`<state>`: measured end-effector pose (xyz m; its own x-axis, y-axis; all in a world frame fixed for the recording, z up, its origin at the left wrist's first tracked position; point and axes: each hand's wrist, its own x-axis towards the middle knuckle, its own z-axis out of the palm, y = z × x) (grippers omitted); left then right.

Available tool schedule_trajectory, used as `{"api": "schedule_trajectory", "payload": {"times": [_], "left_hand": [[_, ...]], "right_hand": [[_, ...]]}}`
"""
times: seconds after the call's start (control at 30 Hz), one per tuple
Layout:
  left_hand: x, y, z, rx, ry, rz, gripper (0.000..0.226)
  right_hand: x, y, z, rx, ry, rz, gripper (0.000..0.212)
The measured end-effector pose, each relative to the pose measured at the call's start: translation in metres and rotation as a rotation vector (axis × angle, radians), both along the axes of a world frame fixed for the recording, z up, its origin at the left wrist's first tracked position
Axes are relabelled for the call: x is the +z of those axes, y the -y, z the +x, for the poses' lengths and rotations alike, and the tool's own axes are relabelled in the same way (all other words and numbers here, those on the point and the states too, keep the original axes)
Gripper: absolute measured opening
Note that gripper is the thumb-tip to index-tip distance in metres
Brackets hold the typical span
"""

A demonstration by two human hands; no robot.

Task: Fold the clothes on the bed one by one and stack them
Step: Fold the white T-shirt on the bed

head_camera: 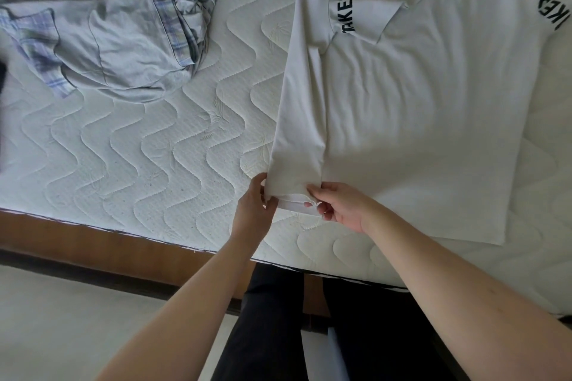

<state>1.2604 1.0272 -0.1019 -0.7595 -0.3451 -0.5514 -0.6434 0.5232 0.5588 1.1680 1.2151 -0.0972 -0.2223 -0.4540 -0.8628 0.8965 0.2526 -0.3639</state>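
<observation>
A white T-shirt (411, 96) with black lettering lies spread on the mattress at the right, its left side folded inward as a long strip. My left hand (253, 204) pinches the near left corner of that folded strip at the hem. My right hand (339, 206) pinches the same hem a little to the right, fingers curled around the fabric edge. A crumpled pale blue garment with plaid trim (123, 37) lies in a heap at the upper left of the bed.
The quilted white mattress (148, 148) has bare surface between the two garments. Its near edge rests on a wooden bed frame (93, 244). Pale floor lies below at left, and my dark trouser legs stand against the bed.
</observation>
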Motion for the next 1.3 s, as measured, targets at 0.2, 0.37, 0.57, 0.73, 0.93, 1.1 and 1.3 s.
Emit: {"api": "schedule_trajectory", "payload": {"times": [0.2,0.37,0.57,0.73,0.93,1.1,1.3], "left_hand": [[0.006,0.0,0.008,0.013,-0.031,-0.098,0.015],[0.005,0.001,0.014,-0.102,0.048,-0.225,0.002],[0.002,-0.003,0.023,-0.195,0.104,-0.285,0.009],[0.005,-0.006,0.045,-0.231,0.158,-0.307,0.014],[0.011,-0.004,0.061,-0.226,0.206,-0.318,0.011],[0.01,0.004,0.069,-0.333,0.133,-0.225,0.031],[0.018,-0.001,0.066,-0.313,-0.037,-0.343,0.056]], "right_hand": [[0.0,-0.005,0.005,0.25,-0.282,0.193,0.028],[0.005,0.007,0.007,0.505,-0.379,0.323,0.035],[0.016,0.016,0.004,0.725,-0.285,0.359,0.032],[0.022,0.014,0.012,0.836,-0.124,0.346,0.032],[0.008,0.012,0.033,0.808,-0.218,0.381,0.039],[-0.008,-0.009,0.029,0.775,-0.406,0.437,0.054],[-0.007,-0.051,0.017,0.62,-0.534,0.536,0.038]]}}
